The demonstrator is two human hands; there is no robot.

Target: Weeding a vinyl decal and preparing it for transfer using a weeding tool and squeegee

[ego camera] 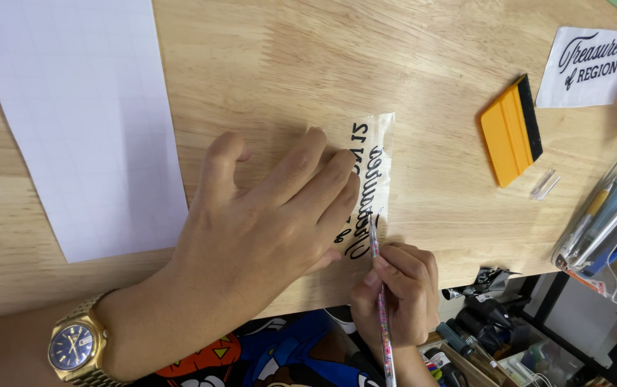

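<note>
On the wooden table (430,43), everything sits around the clear decal strip (379,154) with black lettering near the front edge. Well to its left lies a large white gridded sheet (86,122); to its right, apart from it, a yellow squeegee (511,130), and beyond that a white printed sticker (586,66) and a clear pencil case (609,218) at the table's right end. The left hand (265,229), with a gold watch (78,349) at the wrist, lies open and flat, fingers spread over the strip's left half, pinning it down. The right hand (400,290), just below the strip, is closed around a thin glittery pen tool (379,287) whose tip meets the strip's lower edge. Picking here likely goes best with the tool kept at a low angle, light pressure, and the pinning fingers close to the tip so the film cannot lift or shift.
</note>
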